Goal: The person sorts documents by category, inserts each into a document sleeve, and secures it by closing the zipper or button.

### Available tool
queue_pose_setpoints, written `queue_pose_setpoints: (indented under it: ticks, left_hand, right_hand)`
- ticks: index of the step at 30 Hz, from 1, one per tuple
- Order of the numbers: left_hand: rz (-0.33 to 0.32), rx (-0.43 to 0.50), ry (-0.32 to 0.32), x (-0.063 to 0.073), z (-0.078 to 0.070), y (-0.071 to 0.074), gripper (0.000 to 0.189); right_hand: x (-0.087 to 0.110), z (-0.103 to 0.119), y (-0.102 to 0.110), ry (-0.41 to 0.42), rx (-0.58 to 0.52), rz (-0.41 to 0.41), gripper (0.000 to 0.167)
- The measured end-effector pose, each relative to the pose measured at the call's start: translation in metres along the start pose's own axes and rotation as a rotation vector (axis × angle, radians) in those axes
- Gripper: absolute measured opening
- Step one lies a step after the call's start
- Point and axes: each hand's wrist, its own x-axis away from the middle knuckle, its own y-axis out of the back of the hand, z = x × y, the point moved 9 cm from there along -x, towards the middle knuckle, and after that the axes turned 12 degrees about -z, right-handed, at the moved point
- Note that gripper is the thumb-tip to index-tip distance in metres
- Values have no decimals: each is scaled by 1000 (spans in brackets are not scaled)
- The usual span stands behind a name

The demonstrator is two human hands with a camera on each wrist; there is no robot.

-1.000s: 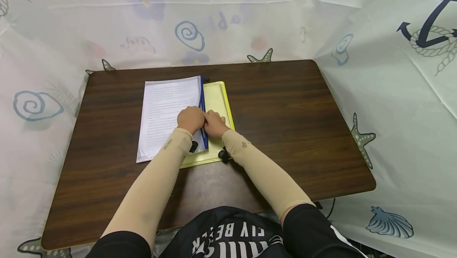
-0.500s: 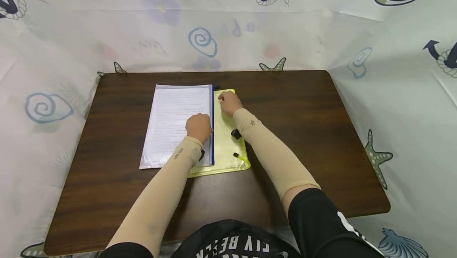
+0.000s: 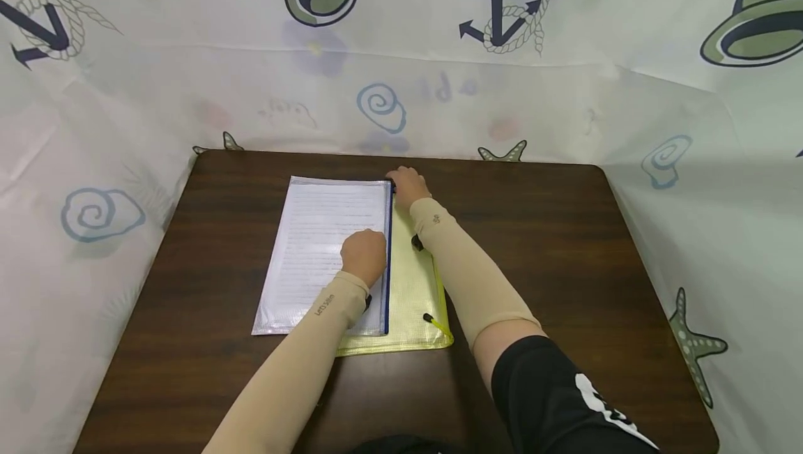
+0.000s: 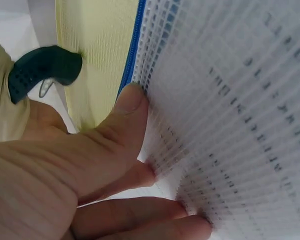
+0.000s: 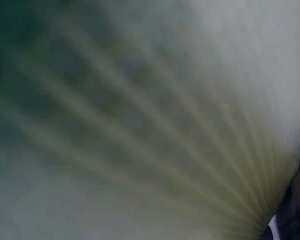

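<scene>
A clear mesh zip pouch (image 3: 314, 259) with a blue zipper edge and a lined, printed sheet inside lies partly over a yellow mesh zip pouch (image 3: 414, 307). My left hand (image 3: 364, 255) rests on the clear pouch near its right edge. In the left wrist view its thumb (image 4: 130, 102) touches beside the blue zipper (image 4: 133, 45), and the other fingertips press the mesh. At the far end of that zipper, my right hand (image 3: 409, 185) pinches the dark zipper pull, mostly hidden under its fingers. The right wrist view is mostly blurred yellow mesh (image 5: 155, 115).
Both pouches lie on a dark brown wooden table (image 3: 533, 231). A yellow zipper pull with a black tip (image 3: 433, 321) lies on the yellow pouch's near right corner. A white printed curtain (image 3: 251, 91) hangs behind and at the sides.
My right hand has moved away from the left hand, up to the far end of the blue zipper. My left hand has stayed at the pouch's right edge. The head view has shifted.
</scene>
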Motion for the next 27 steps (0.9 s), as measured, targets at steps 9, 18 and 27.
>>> queue_pose_setpoints:
  ticks: [9,18,27]
  left_hand:
    - [68,29,16,-20,0,4,19]
    - [233,115,44,-25,2,-12,31]
    - [99,122,20,-52,16,6,21]
  right_hand:
    - [7,7,23,-43,64,0,26]
    - [32,2,22,-165,79,-54,31]
    - [46,-1,4,-250,-138,-27,36]
